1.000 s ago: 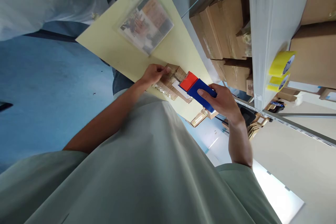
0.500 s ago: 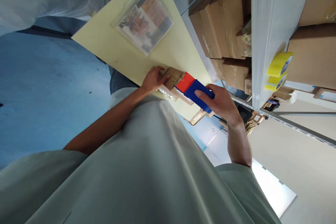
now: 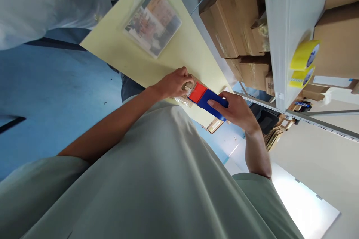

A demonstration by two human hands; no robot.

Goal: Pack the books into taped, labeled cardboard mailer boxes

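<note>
My right hand (image 3: 237, 110) grips a blue and red tape dispenser (image 3: 206, 98), whose red end rests on a small cardboard parcel (image 3: 188, 93) at the near edge of the pale yellow table (image 3: 134, 59). My left hand (image 3: 174, 83) lies over the parcel with fingers curled onto its top, pressing it down. Clear wrap shows at the parcel's near side. Most of the parcel is hidden under the hand and the dispenser.
A plastic sleeve with a printed sheet (image 3: 153, 20) lies on the table. A white shelf upright (image 3: 291, 26) carries two yellow tape rolls (image 3: 304, 61). Cardboard boxes (image 3: 238, 22) fill the shelves. A white plastic bag (image 3: 42, 3) hangs at upper left above the blue floor (image 3: 50, 93).
My left hand slid from the parcel's left end onto its top, covering it. The dispenser moved left and down along the parcel. The view shifted slightly.
</note>
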